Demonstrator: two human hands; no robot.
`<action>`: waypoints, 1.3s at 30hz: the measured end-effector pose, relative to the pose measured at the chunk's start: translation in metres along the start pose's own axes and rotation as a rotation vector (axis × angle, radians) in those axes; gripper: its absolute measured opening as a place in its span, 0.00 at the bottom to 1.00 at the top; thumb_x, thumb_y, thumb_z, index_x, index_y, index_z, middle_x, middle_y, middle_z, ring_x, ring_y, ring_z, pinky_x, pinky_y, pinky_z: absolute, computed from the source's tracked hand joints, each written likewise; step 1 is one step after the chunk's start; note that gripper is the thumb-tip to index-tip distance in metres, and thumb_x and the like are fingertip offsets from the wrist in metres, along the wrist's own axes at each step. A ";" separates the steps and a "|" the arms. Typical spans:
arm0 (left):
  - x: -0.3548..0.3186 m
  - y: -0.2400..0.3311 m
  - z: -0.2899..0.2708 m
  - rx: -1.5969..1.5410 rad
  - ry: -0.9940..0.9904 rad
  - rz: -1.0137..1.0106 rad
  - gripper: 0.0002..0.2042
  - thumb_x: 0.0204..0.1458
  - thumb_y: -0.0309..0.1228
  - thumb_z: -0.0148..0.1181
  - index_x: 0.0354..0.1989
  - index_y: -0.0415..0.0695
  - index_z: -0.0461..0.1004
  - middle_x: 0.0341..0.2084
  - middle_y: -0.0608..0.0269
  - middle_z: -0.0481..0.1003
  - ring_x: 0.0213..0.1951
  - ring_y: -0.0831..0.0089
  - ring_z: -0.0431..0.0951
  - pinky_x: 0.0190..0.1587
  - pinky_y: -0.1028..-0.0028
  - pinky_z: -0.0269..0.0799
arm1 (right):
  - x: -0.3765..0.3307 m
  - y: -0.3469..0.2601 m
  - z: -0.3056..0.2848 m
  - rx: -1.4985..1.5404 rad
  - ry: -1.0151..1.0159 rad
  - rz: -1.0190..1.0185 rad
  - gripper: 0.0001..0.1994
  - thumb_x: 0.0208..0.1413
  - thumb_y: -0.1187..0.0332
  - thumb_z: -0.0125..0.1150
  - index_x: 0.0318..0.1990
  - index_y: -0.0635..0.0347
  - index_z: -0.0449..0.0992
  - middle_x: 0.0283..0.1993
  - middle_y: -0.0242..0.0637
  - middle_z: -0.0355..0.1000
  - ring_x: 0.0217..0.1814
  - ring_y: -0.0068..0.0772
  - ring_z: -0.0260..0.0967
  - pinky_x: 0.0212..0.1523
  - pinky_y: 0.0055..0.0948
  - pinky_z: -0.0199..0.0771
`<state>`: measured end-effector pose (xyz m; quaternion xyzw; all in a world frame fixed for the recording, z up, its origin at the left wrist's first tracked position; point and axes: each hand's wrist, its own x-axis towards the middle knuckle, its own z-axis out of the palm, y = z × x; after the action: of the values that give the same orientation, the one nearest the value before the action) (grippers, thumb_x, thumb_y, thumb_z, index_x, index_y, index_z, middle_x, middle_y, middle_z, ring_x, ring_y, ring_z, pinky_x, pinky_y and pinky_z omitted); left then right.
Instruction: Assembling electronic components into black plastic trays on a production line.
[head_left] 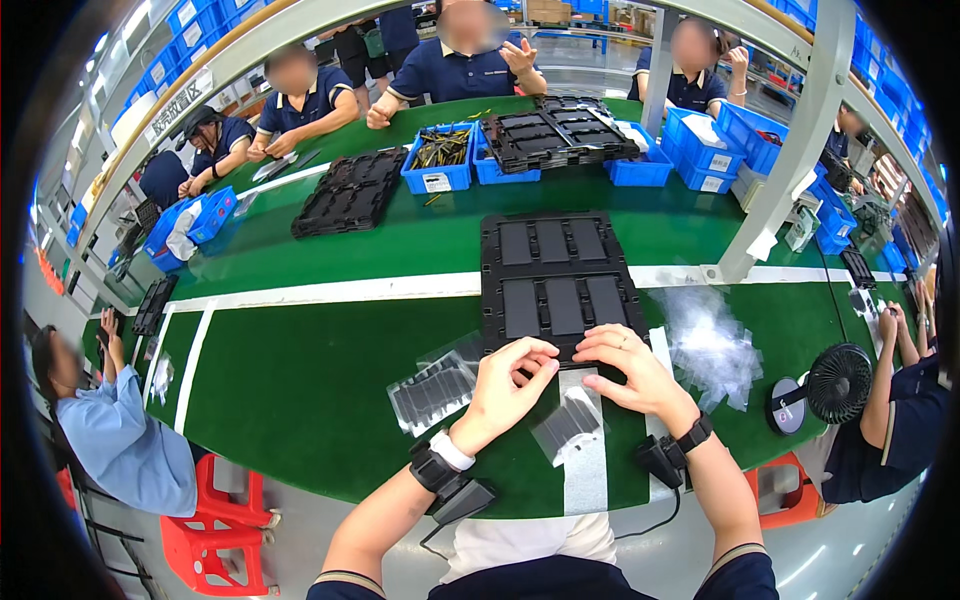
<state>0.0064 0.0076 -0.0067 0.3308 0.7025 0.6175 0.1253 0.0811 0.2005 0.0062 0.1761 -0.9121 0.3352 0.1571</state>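
Note:
A black tray lies in front of me, with several flat dark rectangular panels in its pockets. At its near edge my left hand is closed, thumb and forefinger brought together; whatever they pinch is too small to make out. Beside it my right hand has its fingers stretched over the tray's near right corner, the thumb held apart. To the left of my left wrist is a clear sheet of black strips. Another strip sheet lies between my forearms.
Crumpled clear films are heaped to the right, near a small black fan. Across the table stand stacked black trays and a blue bin of thin strips. A metal post rises at right. Several people sit around.

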 end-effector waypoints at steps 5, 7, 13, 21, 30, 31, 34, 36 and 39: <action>0.000 -0.001 0.001 0.004 -0.050 -0.027 0.08 0.48 0.24 0.56 0.37 0.39 0.71 0.28 0.65 0.73 0.31 0.83 0.73 0.30 0.84 0.68 | 0.002 -0.009 0.000 -0.014 -0.062 -0.024 0.21 0.35 0.56 0.68 0.38 0.57 0.74 0.48 0.39 0.65 0.56 0.42 0.57 0.57 0.37 0.54; 0.000 -0.001 0.000 -0.008 -0.054 -0.045 0.08 0.48 0.24 0.56 0.37 0.39 0.71 0.28 0.65 0.73 0.31 0.83 0.73 0.30 0.83 0.68 | 0.003 -0.016 0.000 0.050 -0.113 -0.044 0.23 0.33 0.52 0.68 0.39 0.52 0.76 0.55 0.44 0.59 0.59 0.46 0.53 0.60 0.43 0.49; 0.000 -0.003 -0.001 0.025 0.028 -0.033 0.07 0.48 0.24 0.56 0.37 0.39 0.71 0.29 0.65 0.73 0.32 0.83 0.73 0.30 0.85 0.67 | 0.003 -0.014 0.003 -0.082 -0.255 -0.053 0.21 0.33 0.53 0.67 0.38 0.48 0.77 0.60 0.45 0.55 0.63 0.47 0.48 0.63 0.49 0.40; 0.001 0.002 0.002 -0.117 0.078 0.043 0.18 0.45 0.24 0.59 0.46 0.39 0.65 0.35 0.61 0.72 0.36 0.79 0.73 0.37 0.80 0.71 | 0.001 -0.011 0.010 0.176 0.078 0.029 0.15 0.39 0.67 0.66 0.39 0.53 0.75 0.50 0.39 0.64 0.52 0.38 0.62 0.51 0.33 0.63; 0.004 0.004 -0.006 -0.373 -0.140 -0.088 0.18 0.46 0.20 0.57 0.47 0.39 0.63 0.30 0.67 0.70 0.34 0.82 0.71 0.38 0.83 0.68 | 0.006 -0.018 0.004 0.302 0.211 0.101 0.28 0.38 0.70 0.67 0.52 0.57 0.66 0.42 0.40 0.69 0.42 0.34 0.67 0.41 0.27 0.67; 0.004 0.003 -0.006 -0.385 -0.103 -0.088 0.17 0.46 0.20 0.57 0.46 0.39 0.63 0.30 0.68 0.70 0.34 0.82 0.71 0.36 0.83 0.68 | 0.006 -0.017 0.004 0.308 0.224 0.090 0.30 0.39 0.70 0.66 0.54 0.57 0.63 0.42 0.39 0.68 0.41 0.31 0.67 0.41 0.26 0.67; 0.006 0.003 -0.006 -0.421 -0.047 -0.078 0.16 0.47 0.20 0.56 0.46 0.39 0.64 0.29 0.68 0.70 0.32 0.83 0.71 0.33 0.83 0.68 | 0.003 -0.016 0.004 0.392 0.234 0.155 0.33 0.41 0.73 0.63 0.57 0.57 0.57 0.43 0.37 0.67 0.40 0.25 0.66 0.44 0.25 0.64; 0.005 0.004 -0.005 -0.405 -0.014 -0.091 0.17 0.47 0.20 0.56 0.46 0.39 0.63 0.28 0.69 0.69 0.32 0.84 0.71 0.33 0.83 0.68 | 0.002 -0.015 0.003 0.470 0.231 0.232 0.33 0.43 0.76 0.61 0.58 0.58 0.54 0.44 0.36 0.65 0.40 0.22 0.65 0.47 0.25 0.61; 0.004 0.007 -0.007 -0.421 -0.004 -0.086 0.17 0.45 0.20 0.58 0.45 0.39 0.64 0.26 0.69 0.69 0.29 0.83 0.71 0.32 0.84 0.67 | 0.003 -0.015 0.003 0.553 0.217 0.253 0.32 0.45 0.77 0.58 0.59 0.59 0.52 0.47 0.37 0.64 0.40 0.23 0.65 0.48 0.26 0.61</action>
<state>0.0013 0.0051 0.0027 0.2681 0.5711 0.7442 0.2194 0.0847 0.1876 0.0134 0.0607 -0.7792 0.6039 0.1567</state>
